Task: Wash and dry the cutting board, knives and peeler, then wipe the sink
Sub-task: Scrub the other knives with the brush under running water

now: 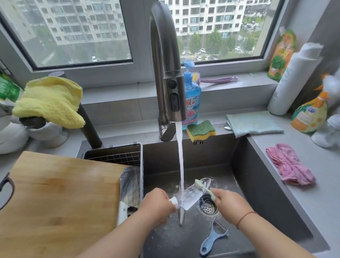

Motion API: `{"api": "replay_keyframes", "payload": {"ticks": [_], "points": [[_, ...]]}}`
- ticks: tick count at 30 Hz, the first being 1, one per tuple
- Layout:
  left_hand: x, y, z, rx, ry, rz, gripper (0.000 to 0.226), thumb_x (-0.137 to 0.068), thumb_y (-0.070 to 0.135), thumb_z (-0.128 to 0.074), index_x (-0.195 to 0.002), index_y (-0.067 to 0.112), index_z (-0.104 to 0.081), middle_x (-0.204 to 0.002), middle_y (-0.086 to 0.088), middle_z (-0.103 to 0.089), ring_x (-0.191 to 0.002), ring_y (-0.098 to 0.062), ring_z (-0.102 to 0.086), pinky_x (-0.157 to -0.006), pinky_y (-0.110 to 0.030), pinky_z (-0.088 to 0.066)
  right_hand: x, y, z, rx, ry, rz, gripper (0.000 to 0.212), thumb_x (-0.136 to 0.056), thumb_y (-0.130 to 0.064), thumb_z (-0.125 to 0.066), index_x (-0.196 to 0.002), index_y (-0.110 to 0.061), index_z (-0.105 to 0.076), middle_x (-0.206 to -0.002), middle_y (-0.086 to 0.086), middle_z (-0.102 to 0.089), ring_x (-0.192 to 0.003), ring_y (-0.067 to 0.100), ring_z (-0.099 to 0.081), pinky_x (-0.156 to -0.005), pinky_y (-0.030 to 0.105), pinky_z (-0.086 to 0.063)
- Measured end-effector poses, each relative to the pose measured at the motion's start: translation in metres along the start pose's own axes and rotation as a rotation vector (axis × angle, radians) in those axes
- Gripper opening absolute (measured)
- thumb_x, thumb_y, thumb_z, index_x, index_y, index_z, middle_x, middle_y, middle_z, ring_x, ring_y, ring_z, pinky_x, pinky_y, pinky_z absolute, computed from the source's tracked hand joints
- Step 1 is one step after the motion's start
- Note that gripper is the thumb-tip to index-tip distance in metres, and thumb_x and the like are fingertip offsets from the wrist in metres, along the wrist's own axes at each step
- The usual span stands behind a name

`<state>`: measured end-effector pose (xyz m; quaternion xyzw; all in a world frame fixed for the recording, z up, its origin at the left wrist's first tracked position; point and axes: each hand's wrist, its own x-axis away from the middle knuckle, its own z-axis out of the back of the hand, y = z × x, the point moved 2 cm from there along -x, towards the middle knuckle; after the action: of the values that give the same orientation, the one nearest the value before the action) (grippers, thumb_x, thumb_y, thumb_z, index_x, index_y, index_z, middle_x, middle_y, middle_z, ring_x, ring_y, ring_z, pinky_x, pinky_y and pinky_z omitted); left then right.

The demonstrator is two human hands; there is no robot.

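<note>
My left hand (pixel 157 202) grips the white handle of a knife (pixel 195 193) and holds its blade under the running water from the tap (pixel 167 71). My right hand (pixel 227 201) holds a pale green toothbrush (pixel 201 188) with its head against the blade. A blue peeler (pixel 212 239) lies on the bottom of the dark sink (pixel 259 190) near the drain strainer (pixel 208 207). The wooden cutting board (pixel 56 202) lies on the left counter. A cleaver (pixel 129 191) with a white handle rests in the rack beside the board.
A yellow-green sponge (pixel 201 130) and blue soap bottle (pixel 191 96) stand behind the sink. A teal cloth (pixel 252 123) and pink cloth (pixel 289 165) lie on the right counter by several bottles. A yellow towel (pixel 50 101) hangs at left.
</note>
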<state>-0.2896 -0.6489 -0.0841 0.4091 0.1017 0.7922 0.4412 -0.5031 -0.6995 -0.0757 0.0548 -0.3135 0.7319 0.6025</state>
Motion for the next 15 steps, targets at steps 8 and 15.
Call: {"api": "replay_keyframes", "payload": {"ticks": [8,15], "points": [[-0.003,0.006,0.002,0.07,0.015,0.006,0.03,-0.075,0.037,-0.077,-0.072,0.013,-0.059,-0.068,-0.007,-0.067,-0.048,-0.019,-0.055,-0.052,-0.025,-0.043,0.013,-0.016,0.004,-0.132,-0.043,0.08,0.031,-0.099,-0.027,-0.039,-0.116,-0.041,-0.06,-0.083,-0.003,-0.068,-0.058,0.008,-0.049,-0.054,0.024,-0.038],[-0.003,0.008,0.001,0.038,0.011,0.028,0.029,-0.075,0.037,-0.077,-0.078,0.012,-0.062,-0.077,-0.011,-0.072,-0.052,-0.02,-0.059,-0.056,-0.029,-0.047,0.007,0.001,0.013,-0.042,-0.017,0.014,0.031,-0.099,-0.026,-0.039,-0.123,-0.031,-0.059,-0.105,0.0,-0.071,-0.075,0.011,-0.061,-0.066,0.026,-0.047]]}}
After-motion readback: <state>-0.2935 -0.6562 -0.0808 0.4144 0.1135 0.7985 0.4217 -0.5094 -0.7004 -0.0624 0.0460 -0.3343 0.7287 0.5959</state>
